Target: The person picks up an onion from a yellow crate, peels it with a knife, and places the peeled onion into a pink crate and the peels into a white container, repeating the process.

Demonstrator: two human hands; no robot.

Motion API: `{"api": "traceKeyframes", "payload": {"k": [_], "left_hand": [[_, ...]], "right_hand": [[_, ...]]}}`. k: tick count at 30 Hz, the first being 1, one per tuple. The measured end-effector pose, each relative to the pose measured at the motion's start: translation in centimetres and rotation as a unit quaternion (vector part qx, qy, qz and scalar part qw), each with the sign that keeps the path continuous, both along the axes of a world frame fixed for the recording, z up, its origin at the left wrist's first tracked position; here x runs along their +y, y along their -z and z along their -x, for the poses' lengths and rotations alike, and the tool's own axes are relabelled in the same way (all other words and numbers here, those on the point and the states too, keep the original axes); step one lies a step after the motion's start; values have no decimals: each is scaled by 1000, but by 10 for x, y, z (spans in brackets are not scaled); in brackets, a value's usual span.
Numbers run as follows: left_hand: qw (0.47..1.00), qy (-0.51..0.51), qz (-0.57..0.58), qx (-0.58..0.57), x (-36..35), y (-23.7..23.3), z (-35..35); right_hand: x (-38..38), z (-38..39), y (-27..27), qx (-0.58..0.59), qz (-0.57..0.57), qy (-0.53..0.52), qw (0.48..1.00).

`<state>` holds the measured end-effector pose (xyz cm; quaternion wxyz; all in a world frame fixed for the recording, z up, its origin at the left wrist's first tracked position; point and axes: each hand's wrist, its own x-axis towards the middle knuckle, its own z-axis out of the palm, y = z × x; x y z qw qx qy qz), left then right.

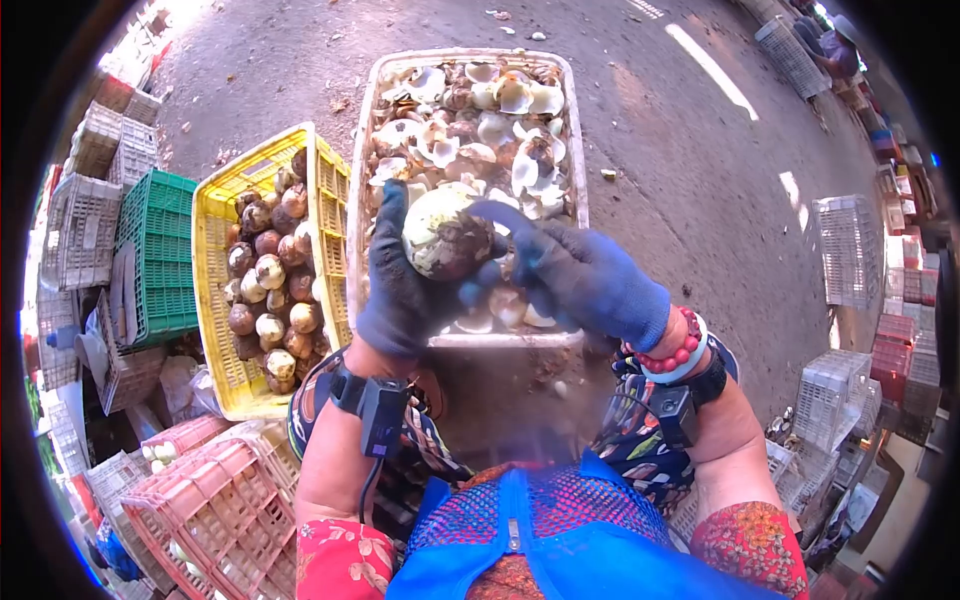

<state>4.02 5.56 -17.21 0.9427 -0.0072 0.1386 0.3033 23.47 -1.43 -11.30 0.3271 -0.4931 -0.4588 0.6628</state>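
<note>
My left hand, in a dark glove, is wrapped around a large onion. Its top is pale and peeled, while dirty brown skin covers the lower side. A knife with a short curved blade is gripped in my gloved right hand, and the blade reaches across to the onion's right side. Both hands are over a whitish crate filled with pale, cup-shaped peelings and brown skins. My right fingers are slightly blurred.
To the left stands a yellow crate of brown, unpeeled onions. Beyond it are a green crate and stacked white crates. A pink crate sits at lower left. More crates line the right side, where a person sits far off.
</note>
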Motion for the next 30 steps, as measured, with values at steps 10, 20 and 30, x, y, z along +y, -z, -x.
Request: {"api": "traceKeyframes", "payload": {"k": [10,20,30], "left_hand": [[806,-120,-429,390,-8,27,-14],[942,-127,-142,275,-11,38,-22],[760,-160,-491,395,2,34,-8]], "right_hand": [[-22,41,20,-13,104,91,990],[-33,63,37,283,249,196,905],[-9,56,57,-201,-141,156,957]]}}
